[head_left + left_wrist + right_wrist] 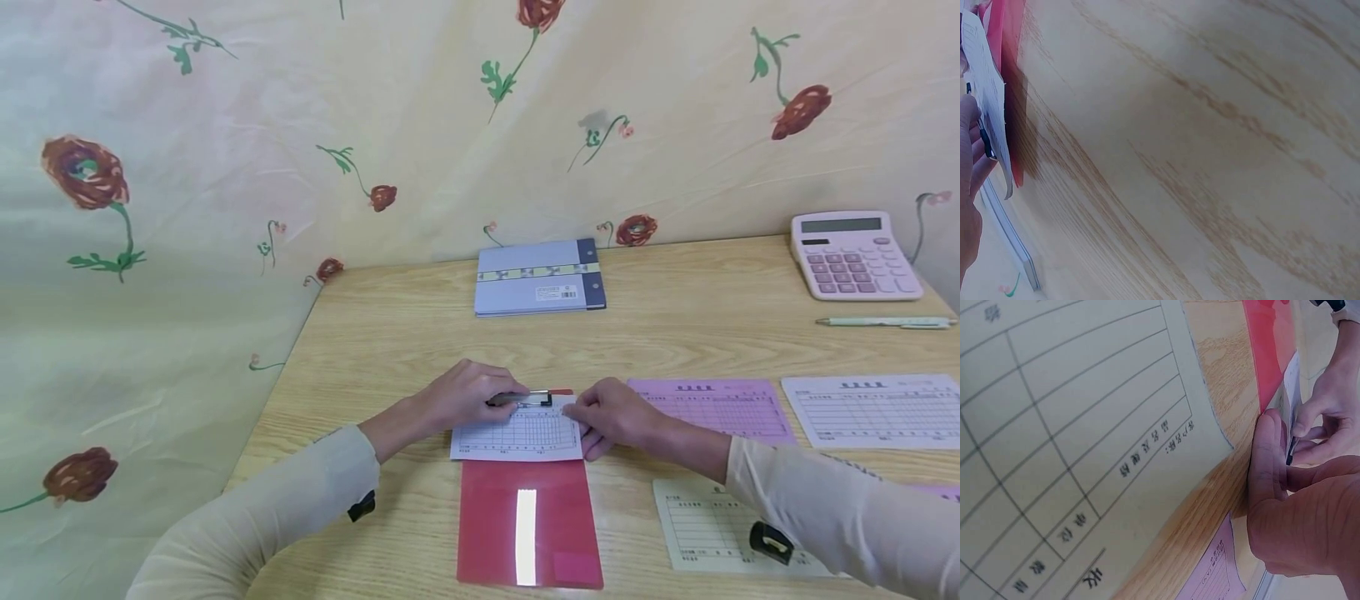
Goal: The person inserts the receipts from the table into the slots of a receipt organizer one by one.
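Note:
A red clipboard [528, 517] lies on the table, its metal clip [536, 398] at the far end. Over its upper part sits a white printed form [517, 437] with a ruled grid. My left hand [476, 393] grips the clip, thumb on the near side; the left wrist view shows its fingers [979, 169] around the clip at the frame's edge. With thumb and fingers my right hand [618, 414] pinches the right edge of the white form near the clip. In the right wrist view, that hand [1304, 512] hides part of the sheet.
Right of the clipboard lie a purple form [712, 404], another white form [873, 412] and a pale green form [705, 525], partly under the right sleeve. A blue notebook [532, 287], a pink calculator [855, 258] and a pen [885, 322] lie farther back, near the flowered cloth [420, 125].

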`<state>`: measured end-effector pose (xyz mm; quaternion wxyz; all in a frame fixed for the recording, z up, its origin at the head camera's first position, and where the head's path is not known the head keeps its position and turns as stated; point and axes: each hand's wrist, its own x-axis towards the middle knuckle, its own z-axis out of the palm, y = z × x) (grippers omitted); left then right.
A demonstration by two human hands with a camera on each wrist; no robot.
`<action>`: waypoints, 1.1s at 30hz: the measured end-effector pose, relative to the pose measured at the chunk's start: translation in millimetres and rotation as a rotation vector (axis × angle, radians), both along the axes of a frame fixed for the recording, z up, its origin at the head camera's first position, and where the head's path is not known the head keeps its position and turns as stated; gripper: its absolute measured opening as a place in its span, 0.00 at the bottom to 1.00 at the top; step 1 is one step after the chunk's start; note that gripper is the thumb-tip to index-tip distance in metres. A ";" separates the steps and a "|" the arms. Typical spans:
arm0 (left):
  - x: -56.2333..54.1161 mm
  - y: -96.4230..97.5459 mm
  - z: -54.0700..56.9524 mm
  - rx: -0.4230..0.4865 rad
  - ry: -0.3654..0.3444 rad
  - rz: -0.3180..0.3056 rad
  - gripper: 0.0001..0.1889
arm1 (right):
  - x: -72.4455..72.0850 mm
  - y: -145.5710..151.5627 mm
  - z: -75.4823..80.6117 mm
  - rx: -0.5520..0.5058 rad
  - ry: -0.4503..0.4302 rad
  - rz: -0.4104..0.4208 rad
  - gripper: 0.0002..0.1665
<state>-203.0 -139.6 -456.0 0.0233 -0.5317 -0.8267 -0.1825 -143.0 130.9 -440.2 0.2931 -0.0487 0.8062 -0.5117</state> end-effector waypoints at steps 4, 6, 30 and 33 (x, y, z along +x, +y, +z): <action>-0.4 0.1 -0.8 0.006 0.004 0.000 0.15 | -1.2 1.2 -0.3 -0.022 -0.014 0.007 0.18; -0.7 0.2 -1.4 0.007 0.003 0.002 0.15 | -1.6 1.7 -0.7 -0.030 -0.017 0.011 0.19; 0.1 0.5 -1.6 0.006 0.011 0.011 0.15 | -0.3 0.3 -1.8 -0.047 -0.023 -0.027 0.20; 0.5 0.5 -1.3 0.007 0.003 0.011 0.15 | 0.4 0.0 -1.1 -0.048 -0.014 -0.023 0.20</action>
